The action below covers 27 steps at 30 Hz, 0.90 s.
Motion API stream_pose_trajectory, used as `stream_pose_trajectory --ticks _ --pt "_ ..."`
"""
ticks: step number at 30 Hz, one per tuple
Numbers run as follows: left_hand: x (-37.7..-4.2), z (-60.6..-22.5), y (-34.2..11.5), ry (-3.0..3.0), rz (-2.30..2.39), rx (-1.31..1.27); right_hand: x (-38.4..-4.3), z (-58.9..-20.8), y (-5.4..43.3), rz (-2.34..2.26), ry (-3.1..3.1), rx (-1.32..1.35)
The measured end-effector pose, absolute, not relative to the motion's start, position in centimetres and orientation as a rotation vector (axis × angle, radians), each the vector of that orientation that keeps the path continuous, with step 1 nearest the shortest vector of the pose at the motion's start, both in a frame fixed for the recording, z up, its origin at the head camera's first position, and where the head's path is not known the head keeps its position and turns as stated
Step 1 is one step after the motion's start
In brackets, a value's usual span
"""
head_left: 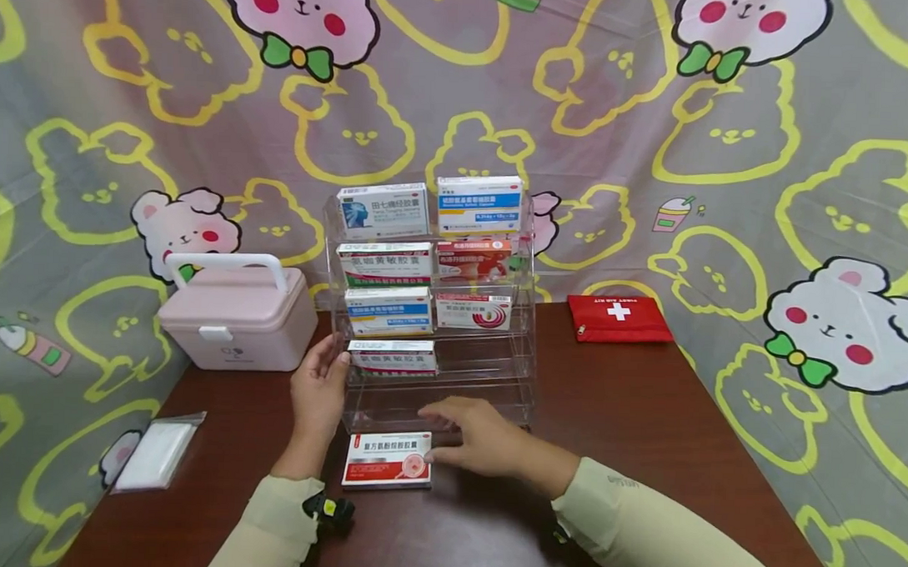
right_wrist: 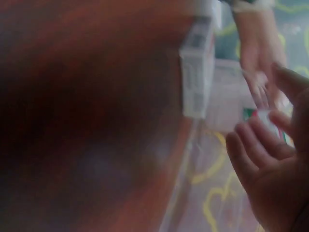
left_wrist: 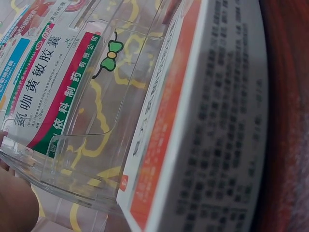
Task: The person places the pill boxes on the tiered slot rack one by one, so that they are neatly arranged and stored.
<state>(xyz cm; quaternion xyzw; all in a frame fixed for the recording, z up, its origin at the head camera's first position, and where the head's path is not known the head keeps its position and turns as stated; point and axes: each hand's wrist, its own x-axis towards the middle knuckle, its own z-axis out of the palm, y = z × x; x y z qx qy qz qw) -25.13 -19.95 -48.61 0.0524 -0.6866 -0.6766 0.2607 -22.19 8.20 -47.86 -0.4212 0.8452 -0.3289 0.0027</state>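
Note:
A clear plastic display rack [head_left: 480, 393] stands on the table with several medicine boxes on its tiers. My left hand [head_left: 320, 387] grips the rack's left side, thumb at the front edge beside a white, red and green capsule box [head_left: 393, 358] on a lower tier. That box's green and red bands show large in the left wrist view. In front of the rack lies a white and red medicine box [head_left: 387, 473], its printed side close up in the left wrist view. Just right of and above it, my right hand [head_left: 486, 435] hovers with loosely bent fingers and nothing held.
A pink case [head_left: 235, 322] with a white handle stands left of the rack. White packets [head_left: 158, 452] in clear wrap lie at the table's left edge. A red first aid pouch [head_left: 619, 320] is at the back right. Patterned cloth [head_left: 446, 75] hangs behind.

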Motion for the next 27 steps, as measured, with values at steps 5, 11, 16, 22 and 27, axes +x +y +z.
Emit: stream_pose_trajectory --ticks 5,11,16,22,27 --pt "-25.0 -48.7 -20.1 -1.886 -1.833 0.150 -21.4 -49.2 7.4 -0.682 2.717 -1.350" --pt "-25.0 -48.7 -19.9 -1.870 -1.839 0.145 -20.8 -50.1 6.6 -0.520 2.755 -1.333" --pt "-25.0 -48.5 -19.9 -1.866 -1.832 0.137 -20.5 -50.3 6.3 -0.475 2.769 -1.338" --pt "-25.2 -48.5 -20.1 -1.860 -1.827 0.124 -20.4 -50.4 5.9 -0.462 2.802 -1.318" --pt "-25.1 -48.7 -20.2 -1.886 -1.798 0.118 -20.4 -50.5 5.9 -0.468 2.820 -1.284"
